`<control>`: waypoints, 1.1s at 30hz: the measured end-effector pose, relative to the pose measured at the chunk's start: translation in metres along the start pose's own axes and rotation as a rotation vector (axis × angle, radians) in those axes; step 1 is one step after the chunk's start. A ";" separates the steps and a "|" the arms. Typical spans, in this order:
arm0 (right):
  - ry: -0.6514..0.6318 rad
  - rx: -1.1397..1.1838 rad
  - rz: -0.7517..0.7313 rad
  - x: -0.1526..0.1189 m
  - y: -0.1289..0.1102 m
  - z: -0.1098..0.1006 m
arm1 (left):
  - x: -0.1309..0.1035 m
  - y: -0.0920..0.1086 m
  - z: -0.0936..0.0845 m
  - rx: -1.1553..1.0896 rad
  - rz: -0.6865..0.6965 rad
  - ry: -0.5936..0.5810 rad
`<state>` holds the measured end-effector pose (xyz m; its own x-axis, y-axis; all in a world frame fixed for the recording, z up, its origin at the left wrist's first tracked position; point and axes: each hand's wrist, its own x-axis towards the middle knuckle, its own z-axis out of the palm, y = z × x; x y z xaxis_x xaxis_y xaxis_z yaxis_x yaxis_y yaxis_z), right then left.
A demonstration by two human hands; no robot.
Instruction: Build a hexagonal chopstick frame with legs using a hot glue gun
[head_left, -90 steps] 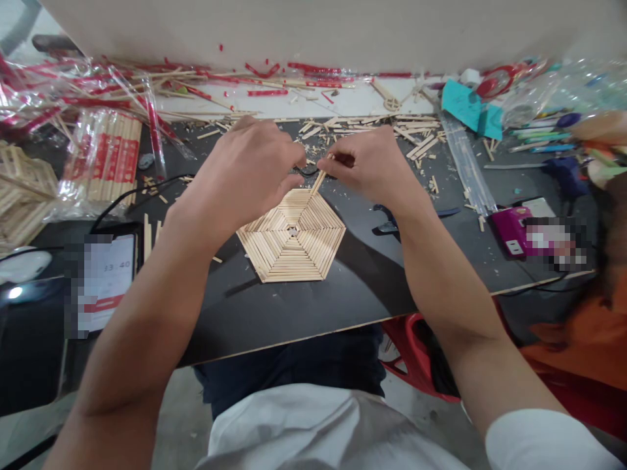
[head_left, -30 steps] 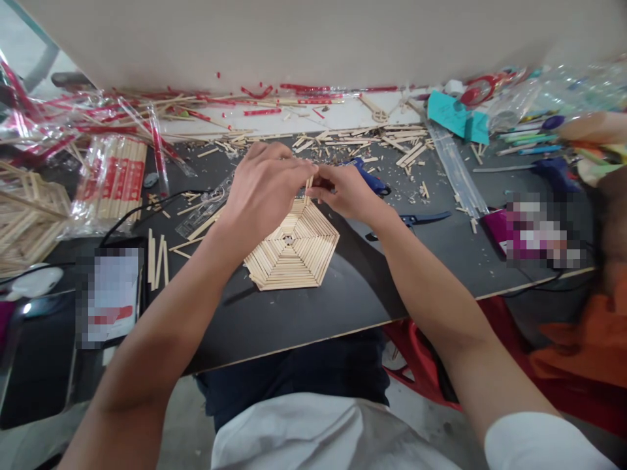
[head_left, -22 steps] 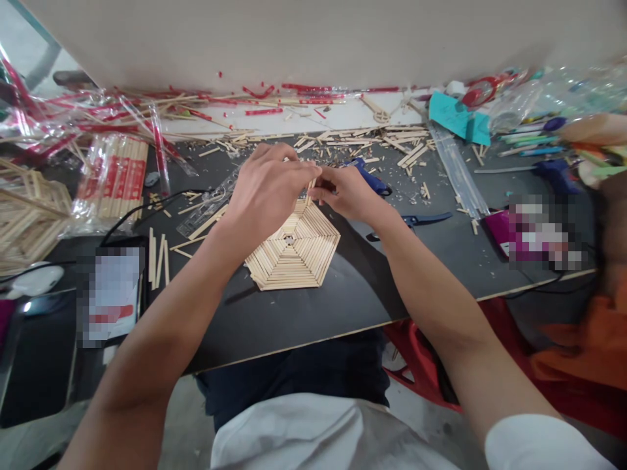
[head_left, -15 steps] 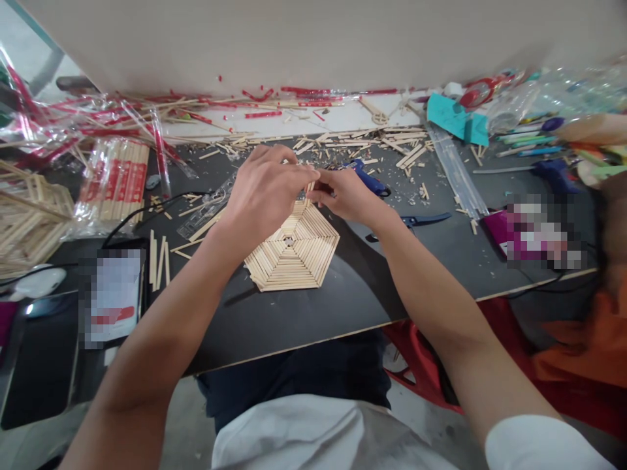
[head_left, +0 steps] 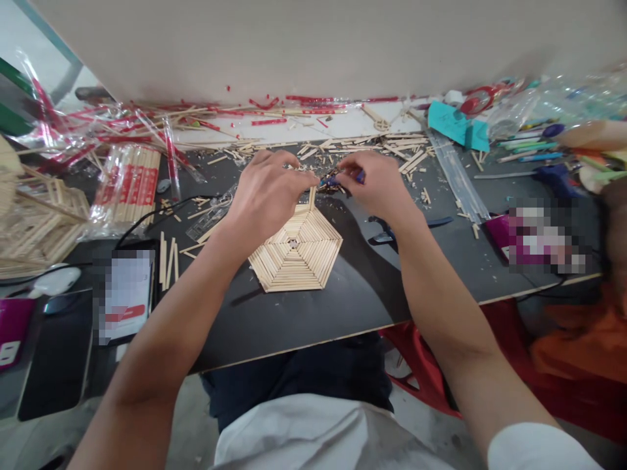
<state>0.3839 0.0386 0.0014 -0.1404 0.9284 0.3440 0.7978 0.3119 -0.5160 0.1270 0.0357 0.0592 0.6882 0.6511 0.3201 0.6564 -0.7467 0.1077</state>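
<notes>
A hexagonal panel of thin wooden sticks (head_left: pixel 298 277), laid in rings round a small centre hole, lies flat on the dark table. My left hand (head_left: pixel 272 189) reaches over its far left side, thumb and fingers closed on a short wooden stick (head_left: pixel 312 197) that stands out from the panel's far corner. Just right of it, my right hand (head_left: pixel 377 179) has its fingers closed round a blue glue gun (head_left: pixel 343 178), partly hidden by the hand. The gun's tip is close to the left fingertips. Blue-handled cutters (head_left: pixel 385 234) lie beneath my right forearm.
Wood scraps (head_left: pixel 362 140) litter the table's back along the wall. Packed chopsticks (head_left: pixel 130 183), a stick-built piece (head_left: pixel 42 219) and phones (head_left: pixel 56 356) sit left. Clear glue sticks (head_left: pixel 458 173), a second blue glue gun (head_left: pixel 556 179) and a purple box (head_left: pixel 499 232) are at right.
My right hand has left the stick beside my left fingers and closed round the blue glue gun, which has shifted left. My left hand stays at the panel's far corner. The view has shifted slightly.
</notes>
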 end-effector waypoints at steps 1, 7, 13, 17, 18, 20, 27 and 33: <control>0.060 -0.056 0.031 -0.003 0.007 -0.003 | 0.000 0.000 0.001 -0.011 0.002 0.011; 0.227 -0.164 0.122 -0.014 0.034 0.008 | 0.002 -0.004 0.010 -0.030 0.017 0.047; 0.054 0.262 -0.093 -0.011 -0.003 0.037 | 0.001 -0.011 0.017 -0.034 0.003 0.103; -0.166 0.454 -0.127 -0.012 -0.012 0.051 | 0.000 -0.012 0.017 -0.049 -0.023 0.080; -0.187 0.462 -0.123 -0.012 -0.011 0.053 | -0.001 -0.012 0.017 -0.061 -0.027 0.079; -0.194 0.443 -0.123 -0.011 -0.009 0.055 | -0.001 -0.012 0.017 -0.087 -0.031 0.082; -0.155 0.368 -0.200 -0.009 -0.010 0.053 | -0.002 -0.013 0.017 -0.098 -0.059 0.064; -0.169 0.326 -0.177 -0.009 -0.010 0.052 | -0.002 -0.010 0.017 -0.076 -0.061 0.075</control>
<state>0.3466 0.0380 -0.0373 -0.3752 0.8662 0.3300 0.5288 0.4924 -0.6914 0.1243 0.0446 0.0415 0.6203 0.6860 0.3803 0.6693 -0.7157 0.1994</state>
